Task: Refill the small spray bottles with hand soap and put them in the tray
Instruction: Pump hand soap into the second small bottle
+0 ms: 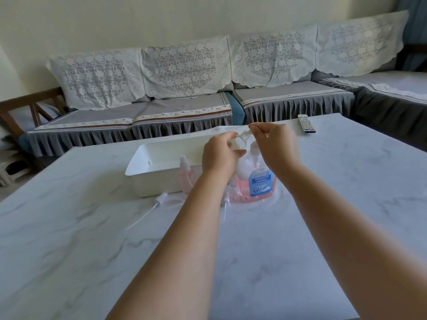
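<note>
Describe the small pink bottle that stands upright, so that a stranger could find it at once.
Find the white tray on the marble table. The small pink spray bottle stands against its near wall, left of the big hand soap bottle. Unlike the loose spray heads lying nearby, it is upright and capped.

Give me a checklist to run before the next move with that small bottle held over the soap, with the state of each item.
1. Small clear bottle held firmly: ok, the left hand has its grip round the body.
2. Top of that bottle in hand: ok, the right hand pinches it; whether it is screwed on or off, cannot tell.
3. Bottle filled: cannot tell, it looks clear.
4. Hand soap bottle upright and within reach: ok, it stands right below the hands.
5. Tray ready to take bottles: ok, its open top faces up, just behind the soap.
6. Other small bottles done: not ok, a pink bottle stands outside the tray and a loose spray top lies on the table.
</note>
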